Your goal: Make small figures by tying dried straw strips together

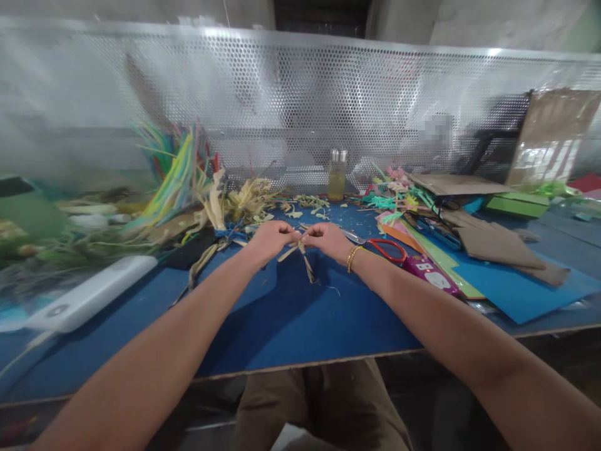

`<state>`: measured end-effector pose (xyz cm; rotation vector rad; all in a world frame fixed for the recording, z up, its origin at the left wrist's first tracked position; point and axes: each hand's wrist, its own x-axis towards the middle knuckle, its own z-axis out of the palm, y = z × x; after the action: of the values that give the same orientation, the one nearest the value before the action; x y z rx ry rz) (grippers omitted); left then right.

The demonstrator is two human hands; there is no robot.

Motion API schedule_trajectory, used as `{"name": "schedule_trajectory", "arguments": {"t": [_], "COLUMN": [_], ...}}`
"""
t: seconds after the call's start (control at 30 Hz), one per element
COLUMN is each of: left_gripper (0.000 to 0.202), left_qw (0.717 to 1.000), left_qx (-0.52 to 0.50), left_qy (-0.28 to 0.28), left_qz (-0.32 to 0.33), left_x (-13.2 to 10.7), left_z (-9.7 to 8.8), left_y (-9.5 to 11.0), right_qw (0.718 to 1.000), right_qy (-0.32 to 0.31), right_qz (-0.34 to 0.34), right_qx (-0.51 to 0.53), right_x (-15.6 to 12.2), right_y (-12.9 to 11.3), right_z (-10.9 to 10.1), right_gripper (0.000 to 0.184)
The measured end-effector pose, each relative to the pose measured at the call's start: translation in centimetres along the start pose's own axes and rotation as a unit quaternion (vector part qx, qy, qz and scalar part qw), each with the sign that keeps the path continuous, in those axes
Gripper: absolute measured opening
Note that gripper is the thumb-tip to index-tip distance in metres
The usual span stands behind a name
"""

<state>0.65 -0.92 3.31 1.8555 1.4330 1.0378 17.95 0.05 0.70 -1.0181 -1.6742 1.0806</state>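
My left hand (275, 240) and my right hand (327, 240) meet above the middle of the blue table. Both are closed, fingertips pinching a small piece of dried husk strips (305, 263) between them. Its pale tan ends hang down and stick out to the left below my fingers; the part inside the pinch is hidden. A gold bracelet (352, 258) circles my right wrist. Just beyond that wrist lie scissors with red handles (387, 248), partly covered by my right hand and arm.
A white power bank (96, 294) with a cable lies at left, near bundled coloured strips (173, 178) and dried husks (248, 197). A glass bottle (337, 178) stands by the perforated metal panel (263, 94). Cardboard (500, 244), coloured paper and a purple packet (432, 274) lie at right.
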Motion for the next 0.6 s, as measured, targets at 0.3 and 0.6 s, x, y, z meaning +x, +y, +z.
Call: {"name": "schedule_trajectory", "arguments": {"t": [0.3,0.6], "left_gripper": [0.026,0.028], "left_qw": [1.0,1.0], "left_qx": [-0.003,-0.015], "left_qy": [0.011,-0.004], "left_qz": [-0.017,-0.026], "left_x": [0.08,-0.04], "left_z": [0.51,0.22], "left_y": [-0.04,-0.11], "right_qw": [0.996,0.994], "right_qy": [-0.004,0.001], "right_qz": [0.029,0.049], "right_qx": [0.082,0.099], "right_x": [-0.19,0.37], "right_y": [-0.03,0.27], "right_z": [0.3,0.63], "right_gripper": [0.019,0.016]}}
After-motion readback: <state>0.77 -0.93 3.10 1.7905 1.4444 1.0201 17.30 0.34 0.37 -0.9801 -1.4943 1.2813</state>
